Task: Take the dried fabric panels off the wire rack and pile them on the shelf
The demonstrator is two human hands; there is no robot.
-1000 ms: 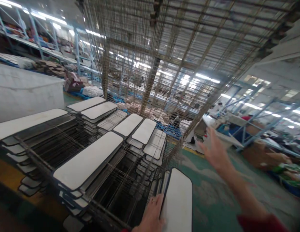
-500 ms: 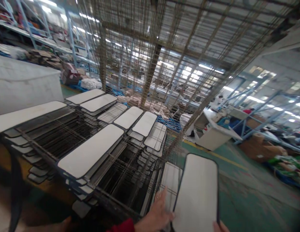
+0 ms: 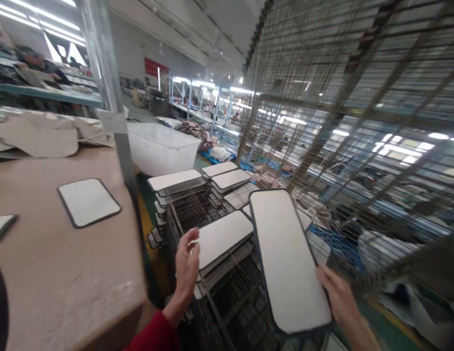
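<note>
A long white panel (image 3: 290, 258) with rounded corners and a dark edge is held up over the rack, tilted. My right hand (image 3: 338, 292) grips it by its right long edge, fingers partly hidden behind it. My left hand (image 3: 187, 265) holds nothing; its fingers are loosely curved and apart. It is beside the near end of another long white panel (image 3: 225, 236) lying on the wire rack (image 3: 227, 304); whether it touches that panel I cannot tell. Similar panels lie in layers on the rack below.
At left stands a brown-topped table (image 3: 98, 263) with a smaller dark-edged white panel (image 3: 88, 202) on it. A metal post (image 3: 109, 73) rises at its edge. Behind the rack is a white bin (image 3: 164, 146). Raised wire shelves (image 3: 340, 97) slant overhead at right.
My view has swung left, bringing the brown table into sight. The right hand has lifted the long panel over the rack. My left hand has come away from it towards the rack's left side.
</note>
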